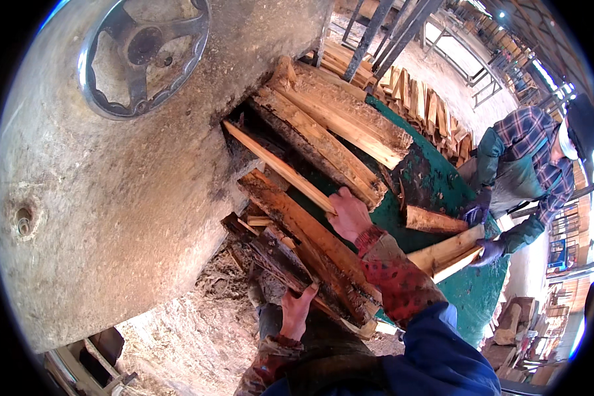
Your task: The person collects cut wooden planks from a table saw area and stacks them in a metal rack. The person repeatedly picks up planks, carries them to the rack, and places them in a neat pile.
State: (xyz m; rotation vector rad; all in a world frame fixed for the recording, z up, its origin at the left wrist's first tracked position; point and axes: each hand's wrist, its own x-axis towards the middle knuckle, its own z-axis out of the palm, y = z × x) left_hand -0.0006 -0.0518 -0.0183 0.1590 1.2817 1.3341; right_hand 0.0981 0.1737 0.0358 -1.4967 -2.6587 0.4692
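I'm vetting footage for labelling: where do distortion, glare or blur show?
Head view: the roof bends along the circular rim, corners black; head view: bright openings at right burn out white; head view: left hand and right hand look fairly sharp, far workshop softer.

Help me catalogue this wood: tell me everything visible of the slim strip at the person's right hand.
The slim strip is long, straight and narrow, apparently sawn wood, pale orange-tan. It slants from upper left to lower right, between broader slabs. The right hand grasps its near end, hiding the tip. Its far end lies at the dark gap beside the large worn housing; whether it touches that, or rests on anything below, I can't tell.
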